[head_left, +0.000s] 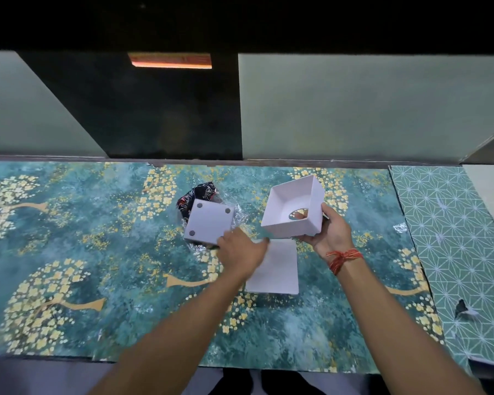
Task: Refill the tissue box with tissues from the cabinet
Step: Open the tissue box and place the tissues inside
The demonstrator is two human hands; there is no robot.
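Observation:
My right hand holds the white tissue box shell tilted up, its hollow inside and round dispensing hole facing me. My left hand grips one corner of the white base plate, which shows three grey round pads and is lifted over a dark patterned tissue pack in crinkled clear wrap. A white stack of tissues lies flat on the table between my forearms, partly behind my left hand.
The table carries a teal mat with yellow flower trees; a green geometric sheet lies at the right. Behind the table, the cabinet stands open and dark between pale green doors, an orange object inside.

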